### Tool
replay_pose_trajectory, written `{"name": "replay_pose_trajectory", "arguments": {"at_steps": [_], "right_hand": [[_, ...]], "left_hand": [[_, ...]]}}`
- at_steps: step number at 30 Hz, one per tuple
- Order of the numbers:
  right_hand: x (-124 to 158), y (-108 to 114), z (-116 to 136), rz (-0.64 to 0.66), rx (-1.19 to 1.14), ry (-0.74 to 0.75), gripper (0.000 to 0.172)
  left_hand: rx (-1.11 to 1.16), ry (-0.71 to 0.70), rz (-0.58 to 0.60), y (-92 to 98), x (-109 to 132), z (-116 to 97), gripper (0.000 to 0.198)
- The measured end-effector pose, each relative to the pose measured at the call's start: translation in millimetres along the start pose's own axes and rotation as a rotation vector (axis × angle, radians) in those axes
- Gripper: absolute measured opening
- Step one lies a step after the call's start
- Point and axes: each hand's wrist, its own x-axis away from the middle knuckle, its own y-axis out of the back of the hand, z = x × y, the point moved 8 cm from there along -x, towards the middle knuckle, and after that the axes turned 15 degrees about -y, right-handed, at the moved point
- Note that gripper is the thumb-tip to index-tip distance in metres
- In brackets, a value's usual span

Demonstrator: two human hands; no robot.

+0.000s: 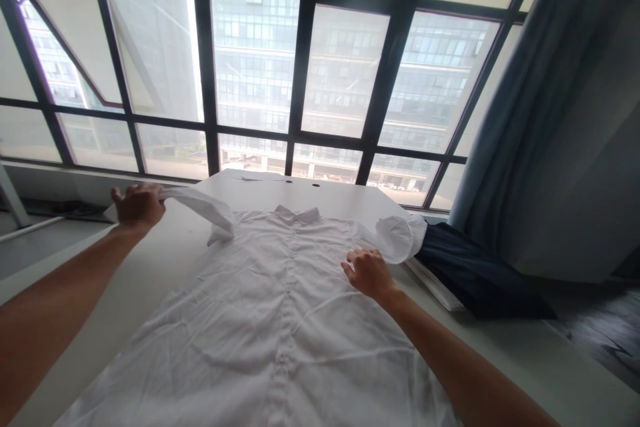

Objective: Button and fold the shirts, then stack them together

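Observation:
A white button-up shirt (pixel 290 320) lies front side up, its collar (pixel 297 215) toward the windows and its button placket running down the middle. My left hand (pixel 139 205) is closed round the end of the left-side sleeve (pixel 200 208), which it holds stretched out and lifted off the table. At the shirt's right edge, just below the other sleeve (pixel 397 237), is my right hand (pixel 369 272). Its fingers are bent loosely, the thumb stands apart, and nothing shows in its grasp. The right-side sleeve lies bunched against a dark cloth. Creases cross the shirt's body.
The shirt rests on a white table (pixel 350 196) that reaches toward large black-framed windows (pixel 255 57). Dark navy cloth (pixel 475 270) lies at the right over a folded white piece (pixel 437 288). A blue-grey curtain (pixel 530 120) hangs at the right. One window pane at the left is tilted.

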Motion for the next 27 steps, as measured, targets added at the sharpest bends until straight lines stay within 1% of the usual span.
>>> {"name": "replay_pose_trajectory", "arguments": {"at_steps": [1, 2, 3, 4, 5, 6, 7, 8, 9, 10, 11, 13, 15, 16, 17, 19, 21, 22, 24, 26, 27], "right_hand": [[2, 4, 0, 0.001, -0.074, -0.018, 0.026], [3, 7, 1, 0.006, -0.171, -0.044, 0.026], [3, 10, 2, 0.022, -0.292, -0.072, 0.028], [4, 12, 3, 0.055, -0.437, -0.104, 0.030], [4, 11, 4, 0.110, -0.600, -0.139, 0.034], [5, 9, 6, 0.186, -0.770, -0.178, 0.038], [7, 5, 9, 0.277, -0.937, -0.217, 0.043], [10, 0, 12, 0.374, -1.087, -0.257, 0.049], [14, -4, 15, 0.467, -1.215, -0.292, 0.055], [18, -8, 18, 0.552, -1.313, -0.322, 0.060], [23, -11, 21, 0.628, -1.380, -0.343, 0.065], [32, -16, 27, 0.758, -1.449, -0.370, 0.073], [39, -19, 29, 0.851, -1.470, -0.403, 0.080], [40, -19, 29, 0.867, -1.478, -0.420, 0.082], [40, -18, 27, 0.855, -1.490, -0.433, 0.082], [36, -16, 19, 0.764, -1.487, -0.466, 0.075], [30, -14, 10, 0.639, -1.459, -0.489, 0.066], [27, -14, 8, 0.593, -1.441, -0.489, 0.064], [23, -12, 5, 0.504, -1.401, -0.461, 0.058], [21, 2, 3, 0.344, -1.366, -0.380, 0.052], [21, 15, 1, 0.234, -1.351, -0.329, 0.053]], "left_hand": [[-0.063, -0.049, -0.124, 20.9, -11, -29, 0.025], [-0.059, -0.197, -0.189, 34.8, -19, -68, 0.027], [-0.017, -0.378, -0.210, 43.5, -21, -111, 0.031], [0.028, -0.564, -0.202, 48.5, -16, -153, 0.036], [0.055, -0.759, -0.160, 49.0, -6, -194, 0.043], [0.060, -0.939, -0.124, 47.7, 10, -228, 0.051], [0.062, -1.075, -0.106, 45.6, 27, -253, 0.057], [0.062, -1.162, -0.099, 42.2, 42, -269, 0.061], [0.066, -1.193, -0.103, 37.9, 53, -277, 0.060], [0.077, -1.187, -0.109, 32.4, 59, -278, 0.058], [0.093, -1.152, -0.105, 25.2, 62, -274, 0.056], [0.135, -1.046, -0.048, 4.2, 60, -255, 0.057], [0.171, -0.922, 0.094, -25.7, 54, -228, 0.059], [0.184, -0.844, 0.184, -42.5, 51, -212, 0.058], [0.195, -0.756, 0.279, -59.4, 49, -195, 0.058], [0.222, -0.587, 0.460, -89.7, 48, -164, 0.057], [0.250, -0.467, 0.575, -110.0, 49, -142, 0.055], [0.263, -0.425, 0.600, -115.9, 48, -135, 0.054], [0.291, -0.354, 0.603, -121.8, 45, -128, 0.056], [0.307, -0.300, 0.596, -124.2, 42, -126, 0.054], [0.301, -0.278, 0.595, -124.8, 40, -125, 0.051]]}}
